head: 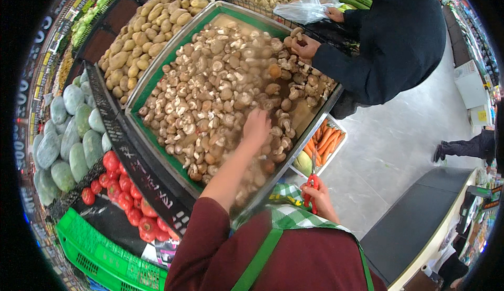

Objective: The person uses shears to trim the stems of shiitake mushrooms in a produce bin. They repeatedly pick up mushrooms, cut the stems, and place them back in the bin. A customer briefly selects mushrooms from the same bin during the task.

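Note:
My left hand (pixel 258 127) reaches over a broad heap of shiitake mushrooms (pixel 212 82) in a metal-rimmed, green-lined display bin (pixel 136 94). Its fingertips are among the mushrooms at the bin's right part; blur hides whether it grips one. Red-handled scissors or snips (pixel 312 192) are held in my right hand (pixel 321 198), blades pointing up, in front of my green checked apron (pixel 293 215) and just outside the bin's near right edge. Brown cardboard (pixel 305 114) shows under the thinner mushrooms on the right.
Another person's hand (pixel 307 47) holds a mushroom at the far right corner, a plastic bag (pixel 311 9) in their other. Potatoes (pixel 138 43), winter melons (pixel 71 133), tomatoes (pixel 126 196) and a green crate (pixel 106 257) stand left. A white basket of carrots (pixel 327 141) sits right of the bin.

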Tool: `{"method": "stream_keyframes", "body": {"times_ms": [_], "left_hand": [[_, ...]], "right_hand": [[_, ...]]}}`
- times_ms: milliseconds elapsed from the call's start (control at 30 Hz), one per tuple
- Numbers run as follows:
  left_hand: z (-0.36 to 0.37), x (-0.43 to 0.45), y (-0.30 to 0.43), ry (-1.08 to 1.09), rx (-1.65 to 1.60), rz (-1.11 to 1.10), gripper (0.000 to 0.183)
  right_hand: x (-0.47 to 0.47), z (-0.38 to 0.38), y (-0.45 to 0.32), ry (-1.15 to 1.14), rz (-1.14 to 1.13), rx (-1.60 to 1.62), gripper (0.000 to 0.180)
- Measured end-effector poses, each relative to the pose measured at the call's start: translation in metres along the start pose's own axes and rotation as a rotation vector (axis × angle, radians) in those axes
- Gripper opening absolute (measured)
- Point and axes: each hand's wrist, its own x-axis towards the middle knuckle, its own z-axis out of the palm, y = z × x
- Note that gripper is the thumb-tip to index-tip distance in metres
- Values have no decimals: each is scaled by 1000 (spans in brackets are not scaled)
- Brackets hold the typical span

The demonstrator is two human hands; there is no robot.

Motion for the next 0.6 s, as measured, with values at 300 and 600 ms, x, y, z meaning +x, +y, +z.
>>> {"method": "stream_keyframes", "body": {"times_ms": [300,600], "left_hand": [[36,62,-27,138,-8,106,19],[1,19,17,100,-565,93,38]], "right_hand": [[44,36,-25,52,-128,-481,56],[72,48,-59,309,-706,-1065,48]]}}
